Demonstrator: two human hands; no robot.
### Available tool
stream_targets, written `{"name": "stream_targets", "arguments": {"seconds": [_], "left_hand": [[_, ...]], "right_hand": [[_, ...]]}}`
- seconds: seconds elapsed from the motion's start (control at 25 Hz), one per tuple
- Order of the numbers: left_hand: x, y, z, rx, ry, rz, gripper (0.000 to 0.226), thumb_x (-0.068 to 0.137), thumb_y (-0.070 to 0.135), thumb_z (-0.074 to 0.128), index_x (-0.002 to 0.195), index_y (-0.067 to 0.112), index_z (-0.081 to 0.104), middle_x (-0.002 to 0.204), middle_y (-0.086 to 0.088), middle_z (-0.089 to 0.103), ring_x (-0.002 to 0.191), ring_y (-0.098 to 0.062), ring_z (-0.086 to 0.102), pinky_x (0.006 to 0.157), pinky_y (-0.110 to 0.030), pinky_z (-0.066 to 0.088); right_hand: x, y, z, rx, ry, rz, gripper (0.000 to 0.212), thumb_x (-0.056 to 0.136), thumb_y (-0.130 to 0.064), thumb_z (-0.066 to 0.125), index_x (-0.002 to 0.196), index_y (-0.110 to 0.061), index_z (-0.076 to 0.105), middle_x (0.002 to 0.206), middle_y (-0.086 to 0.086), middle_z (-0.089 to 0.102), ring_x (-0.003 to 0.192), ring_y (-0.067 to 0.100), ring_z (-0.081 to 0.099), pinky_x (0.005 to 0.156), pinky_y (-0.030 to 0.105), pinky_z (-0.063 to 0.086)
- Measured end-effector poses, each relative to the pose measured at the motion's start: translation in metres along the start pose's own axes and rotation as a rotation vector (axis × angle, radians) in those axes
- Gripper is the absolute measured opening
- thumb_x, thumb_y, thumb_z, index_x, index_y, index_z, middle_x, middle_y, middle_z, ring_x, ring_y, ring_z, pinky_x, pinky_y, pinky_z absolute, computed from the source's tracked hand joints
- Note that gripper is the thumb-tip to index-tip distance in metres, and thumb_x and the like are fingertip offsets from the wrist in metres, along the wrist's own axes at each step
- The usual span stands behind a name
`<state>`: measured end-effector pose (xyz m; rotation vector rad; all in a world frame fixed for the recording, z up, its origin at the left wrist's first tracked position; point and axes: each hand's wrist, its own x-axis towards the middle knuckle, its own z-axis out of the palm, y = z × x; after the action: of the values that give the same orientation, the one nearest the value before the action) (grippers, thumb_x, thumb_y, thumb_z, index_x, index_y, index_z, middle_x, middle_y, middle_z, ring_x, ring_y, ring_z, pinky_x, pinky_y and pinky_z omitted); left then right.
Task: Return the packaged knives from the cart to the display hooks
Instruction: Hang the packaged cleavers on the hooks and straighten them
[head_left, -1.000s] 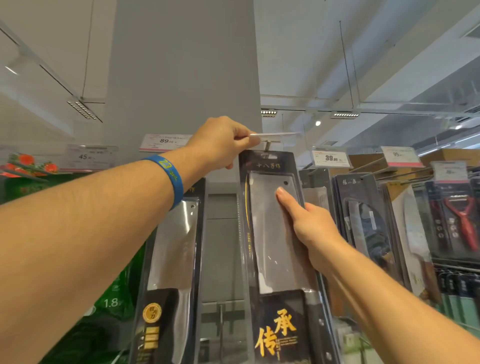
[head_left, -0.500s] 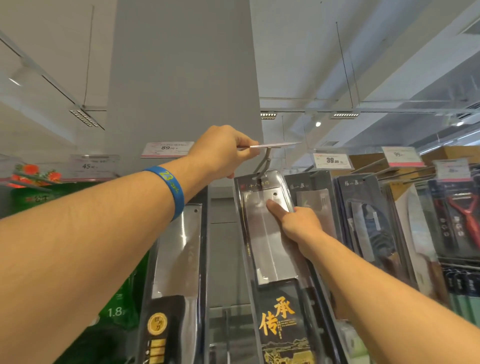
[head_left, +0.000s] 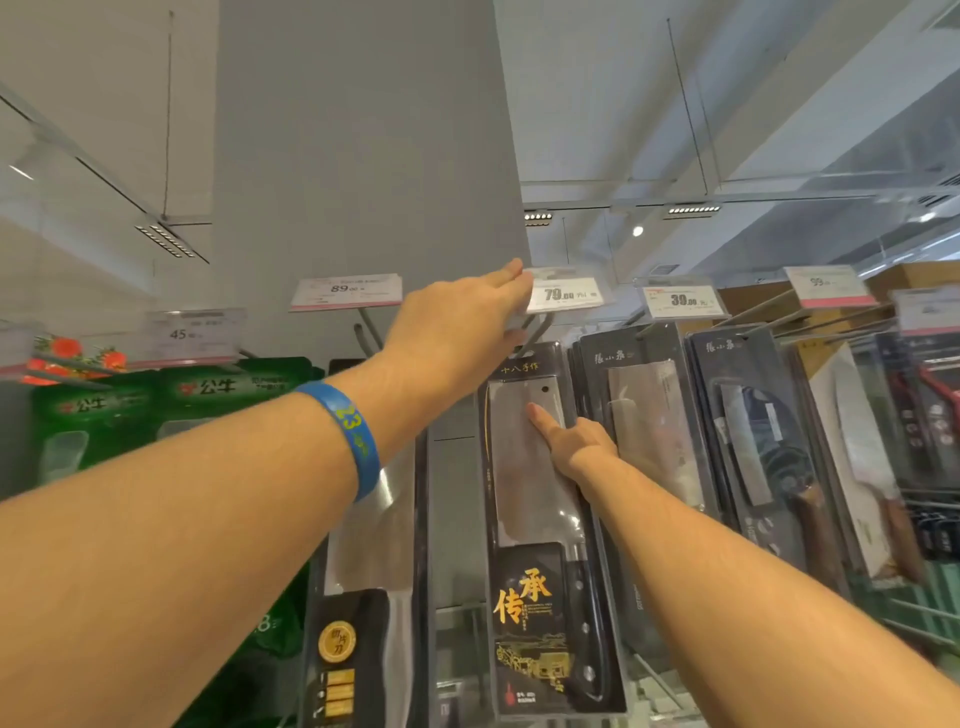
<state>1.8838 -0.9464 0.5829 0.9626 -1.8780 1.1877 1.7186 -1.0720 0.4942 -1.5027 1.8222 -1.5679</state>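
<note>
The green packs (head_left: 104, 415) and the cleaver under the 89 tag (head_left: 345, 291) hang untouched. The left hand (head_left: 457, 332), which a moment ago pinched the 79 tag (head_left: 569, 293) flipped up out of the way, has let it swing down to face front. Its fingers now lie fairly straight, with only the tips at the tag's left edge, so that grip is apart. Below it, the packaged cleaver (head_left: 524, 499) has slid back and hangs on the display hook (head_left: 537, 332). The right hand's (head_left: 582, 447) grip is clamped on the pack (one digit on the front, the rest seemingly round the right edge). This knife looks returned, and both hands can likely let go for the next one.
</note>
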Motion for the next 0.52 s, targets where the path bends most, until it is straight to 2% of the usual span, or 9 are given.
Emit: {"name": "stream_targets", "arguments": {"seconds": [0.08,0.16,0.24,0.28,0.32,0.36,0.44,0.52], "left_hand": [[-0.021,0.011,0.009,-0.067,0.037,-0.055,0.052,0.102,0.044,0.049,0.151,0.032,0.038,0.166,0.014,0.023,0.117,-0.031,0.064,0.08,-0.042,0.057],[-0.045,0.021,0.018,-0.22,0.064,-0.152,0.06,0.101,0.048,0.048,0.157,0.033,0.03,0.167,0.014,0.021,0.124,-0.027,0.061,0.086,-0.042,0.056],[-0.068,0.028,0.029,-0.354,0.041,-0.209,0.061,0.099,0.05,0.048,0.156,0.035,0.032,0.164,0.014,0.028,0.134,-0.022,0.053,0.098,-0.044,0.052],[-0.078,0.03,0.035,-0.425,0.02,-0.223,0.059,0.098,0.05,0.049,0.154,0.036,0.036,0.16,0.014,0.037,0.133,-0.02,0.053,0.101,-0.043,0.051],[-0.086,0.032,0.04,-0.507,0.004,-0.246,0.055,0.097,0.051,0.05,0.15,0.038,0.042,0.15,0.015,0.049,0.126,-0.019,0.058,0.099,-0.043,0.052],[-0.093,0.035,0.047,-0.584,-0.012,-0.285,0.05,0.096,0.052,0.05,0.145,0.04,0.048,0.134,0.018,0.06,0.109,-0.017,0.064,0.092,-0.041,0.054],[-0.104,0.042,0.06,-0.729,-0.074,-0.385,0.035,0.094,0.054,0.052,0.127,0.042,0.06,0.098,0.024,0.067,0.074,-0.007,0.063,0.074,-0.034,0.052],[-0.114,0.056,0.072,-0.934,-0.139,-0.481,0.018,0.094,0.05,0.057,0.105,0.041,0.069,0.077,0.018,0.069,0.065,-0.004,0.062,0.066,-0.032,0.052]], "right_hand": [[-0.004,0.002,-0.001,-0.128,0.001,0.015,0.089,0.094,-0.078,0.037,0.151,-0.01,0.043,0.147,0.014,0.054,0.129,0.036,0.055,0.105,0.044,0.045],[-0.013,0.015,-0.004,-0.326,-0.011,0.009,0.076,0.1,-0.07,0.03,0.145,-0.013,0.051,0.138,0.015,0.06,0.117,0.036,0.061,0.097,0.045,0.053],[-0.022,0.036,-0.009,-0.508,0.017,-0.069,0.064,0.106,-0.059,0.025,0.137,-0.015,0.058,0.126,0.015,0.065,0.104,0.033,0.064,0.086,0.042,0.053],[-0.028,0.046,-0.013,-0.559,0.069,-0.117,0.061,0.107,-0.057,0.024,0.128,-0.014,0.063,0.12,0.014,0.068,0.095,0.031,0.062,0.082,0.04,0.051],[-0.036,0.055,-0.02,-0.575,0.126,-0.152,0.062,0.106,-0.059,0.025,0.116,-0.014,0.066,0.113,0.013,0.069,0.087,0.029,0.059,0.077,0.038,0.048],[-0.044,0.062,-0.029,-0.575,0.175,-0.181,0.062,0.104,-0.062,0.026,0.102,-0.015,0.067,0.107,0.012,0.071,0.082,0.028,0.055,0.074,0.037,0.045],[-0.062,0.071,-0.048,-0.532,0.212,-0.25,0.06,0.103,-0.064,0.031,0.081,-0.017,0.059,0.092,0.007,0.072,0.077,0.027,0.058,0.069,0.037,0.044],[-0.089,0.075,-0.065,-0.38,0.19,-0.295,0.058,0.103,-0.061,0.04,0.075,-0.015,0.062,0.077,0.0,0.074,0.074,0.024,0.068,0.071,0.039,0.052]]}}
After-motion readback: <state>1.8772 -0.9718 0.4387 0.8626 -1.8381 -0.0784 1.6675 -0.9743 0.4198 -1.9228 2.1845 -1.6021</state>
